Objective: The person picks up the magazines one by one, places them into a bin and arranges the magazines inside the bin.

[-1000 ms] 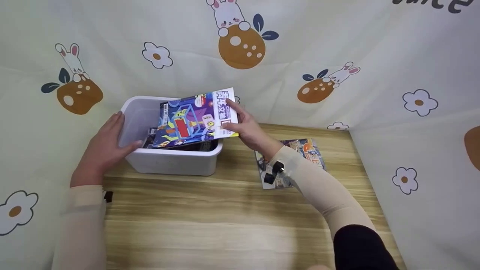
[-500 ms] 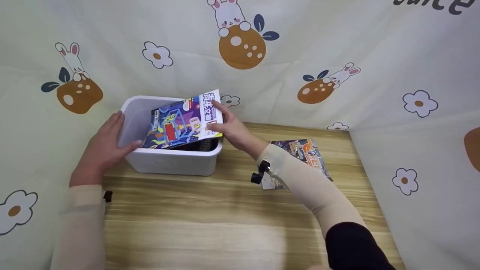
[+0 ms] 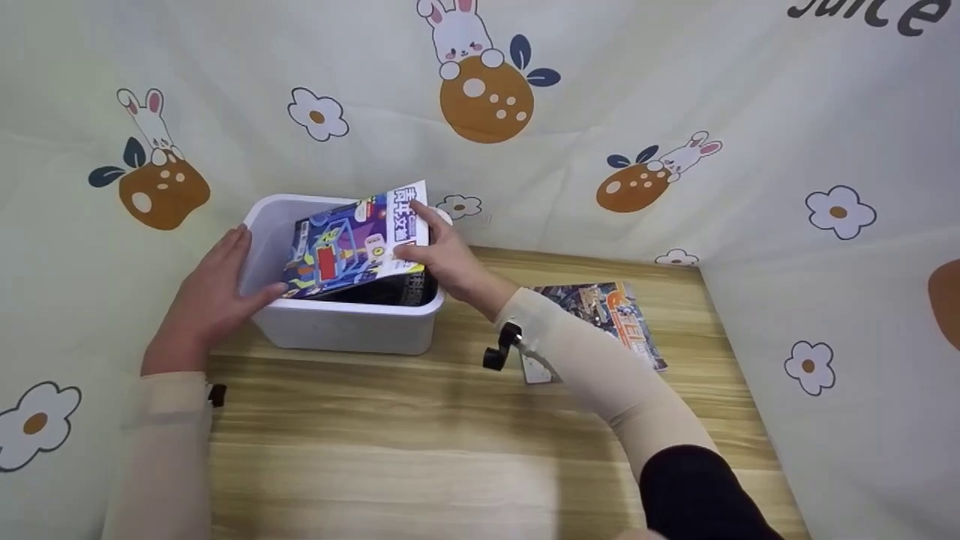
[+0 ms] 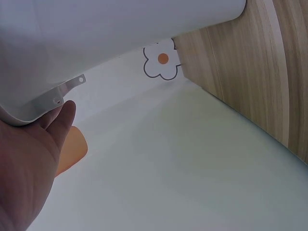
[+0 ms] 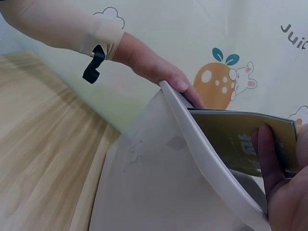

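A white plastic storage bin (image 3: 345,330) stands on the wooden surface, left of centre. My left hand (image 3: 206,292) holds its left front corner, the thumb lying along the front rim; in the left wrist view the fingers reach beneath the rim. My right hand (image 3: 454,266) pinches the right end of a colourful magazine (image 3: 337,247), thumb on the cover and fingers underneath. The magazine slants down into the bin, its left end lower. Below it inside the bin shows a dark cover (image 3: 401,291). The right wrist view shows the magazine's underside (image 5: 236,137) just past the rim.
Another magazine (image 3: 600,307) lies on the wooden surface (image 3: 390,435) to the right, partly hidden by the right forearm. A pale cloth (image 3: 555,165) printed with rabbits and oranges rises behind the bin and along both sides.
My right hand has moved left with the magazine, bringing it further over and into the bin. The left hand has kept its place on the bin. More of the other magazine now shows.
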Demonstrator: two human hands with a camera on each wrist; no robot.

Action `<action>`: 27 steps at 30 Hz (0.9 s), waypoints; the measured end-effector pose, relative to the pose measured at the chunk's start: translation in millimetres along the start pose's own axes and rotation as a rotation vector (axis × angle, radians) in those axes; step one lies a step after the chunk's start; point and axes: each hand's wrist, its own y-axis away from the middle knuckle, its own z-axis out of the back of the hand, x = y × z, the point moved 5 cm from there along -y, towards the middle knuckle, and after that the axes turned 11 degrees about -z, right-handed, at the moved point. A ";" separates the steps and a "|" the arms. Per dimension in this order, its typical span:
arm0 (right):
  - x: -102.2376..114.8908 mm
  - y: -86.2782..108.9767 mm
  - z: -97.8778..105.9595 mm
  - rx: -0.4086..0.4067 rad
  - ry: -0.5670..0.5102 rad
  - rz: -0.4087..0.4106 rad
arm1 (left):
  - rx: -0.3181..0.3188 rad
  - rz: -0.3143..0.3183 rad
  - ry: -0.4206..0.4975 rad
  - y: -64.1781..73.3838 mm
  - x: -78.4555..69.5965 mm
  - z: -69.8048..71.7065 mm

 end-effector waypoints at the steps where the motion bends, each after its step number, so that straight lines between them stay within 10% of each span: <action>1: -0.3 -0.3 -2.7 -0.002 0.006 -0.001 | 0.001 0.004 0.000 0.8 0.2 0.2; 27: -9.8 -10.8 -43.1 -0.051 0.047 -0.054 | -0.017 0.035 -0.019 -1.0 -2.2 -1.7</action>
